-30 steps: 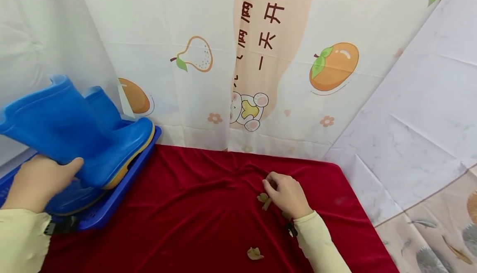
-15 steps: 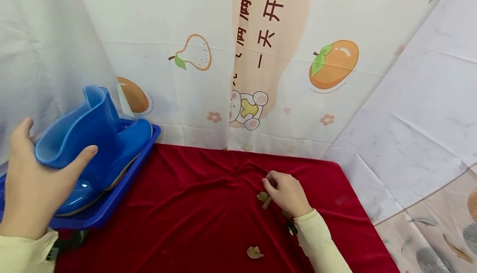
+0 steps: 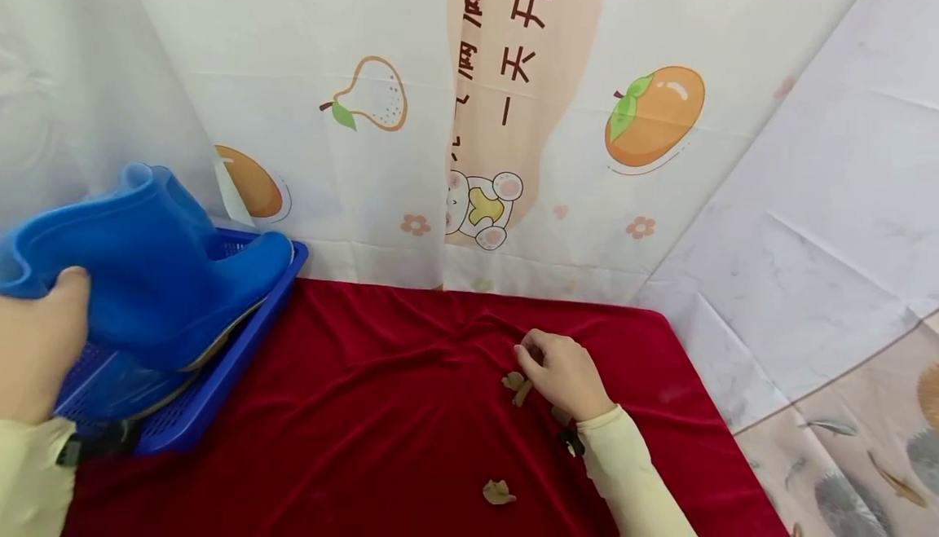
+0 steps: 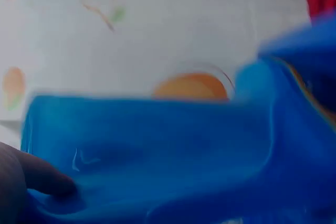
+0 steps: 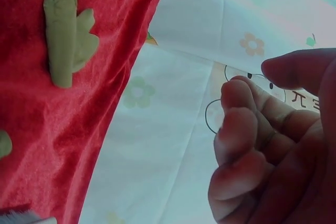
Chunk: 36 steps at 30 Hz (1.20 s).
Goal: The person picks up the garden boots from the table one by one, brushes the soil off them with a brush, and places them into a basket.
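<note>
My left hand (image 3: 40, 341) grips a blue rubber boot (image 3: 139, 276) by the upper shaft, thumb on the near side. The boot leans over a blue plastic basket (image 3: 227, 366), its opening toward the left edge. More blue boot (image 3: 132, 390) shows beneath it inside the basket. In the left wrist view the shaft (image 4: 157, 150) lies across the picture, a finger pressing at its top end. My right hand (image 3: 565, 374) rests on the red cloth with loosely curled fingers and holds nothing. Olive clay-like pieces (image 3: 517, 386) lie beside it.
The red velvet cloth (image 3: 381, 431) covers the table. Another olive piece (image 3: 499, 492) lies near its front. A white printed curtain (image 3: 352, 187) hangs behind, and a pale sheet (image 3: 822, 276) stands at the right. Pale bristles (image 5: 21, 216) show low in the right wrist view.
The left hand has loosened, shifted to the boot's opening, then gripped the shaft again. The boot stood more upright half a second ago and now tilts left. The right hand stays put.
</note>
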### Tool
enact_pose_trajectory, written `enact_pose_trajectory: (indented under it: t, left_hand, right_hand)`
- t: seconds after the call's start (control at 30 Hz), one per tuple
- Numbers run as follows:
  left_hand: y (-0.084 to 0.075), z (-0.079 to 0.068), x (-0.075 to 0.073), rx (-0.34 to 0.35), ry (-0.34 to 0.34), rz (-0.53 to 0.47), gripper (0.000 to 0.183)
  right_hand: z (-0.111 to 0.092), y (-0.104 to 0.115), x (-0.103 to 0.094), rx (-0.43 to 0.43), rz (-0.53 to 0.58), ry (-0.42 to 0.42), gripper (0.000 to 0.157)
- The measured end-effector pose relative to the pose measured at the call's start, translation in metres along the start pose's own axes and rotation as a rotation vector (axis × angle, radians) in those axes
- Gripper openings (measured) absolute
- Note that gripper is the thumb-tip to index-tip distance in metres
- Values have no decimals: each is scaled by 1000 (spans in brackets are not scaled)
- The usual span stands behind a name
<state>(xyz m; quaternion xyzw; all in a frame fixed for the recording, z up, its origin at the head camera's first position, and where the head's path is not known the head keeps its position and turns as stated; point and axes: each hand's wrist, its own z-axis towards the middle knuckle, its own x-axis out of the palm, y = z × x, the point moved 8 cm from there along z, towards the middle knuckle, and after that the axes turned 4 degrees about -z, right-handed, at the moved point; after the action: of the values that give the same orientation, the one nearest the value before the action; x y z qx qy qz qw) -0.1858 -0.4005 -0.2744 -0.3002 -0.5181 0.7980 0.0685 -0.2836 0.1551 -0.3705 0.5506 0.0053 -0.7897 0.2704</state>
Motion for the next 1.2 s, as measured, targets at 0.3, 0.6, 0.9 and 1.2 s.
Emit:
enact_pose_trajectory:
  t: [0.3, 0.6, 0.9, 1.2]
  left_hand:
    - [23, 30, 36, 73, 288, 239, 68]
    - [79, 44, 28, -105, 342, 127, 90]
    - [0, -2, 2, 149, 122, 13, 84]
    - [-33, -45, 6, 317, 133, -91, 86]
  right_hand:
    - [3, -4, 2, 9, -9, 10, 12]
    - [-2, -4, 13, 40, 2, 86, 11]
    - [-2, -6, 12, 45, -2, 103, 12]
    - [-2, -3, 14, 50, 8, 125, 11]
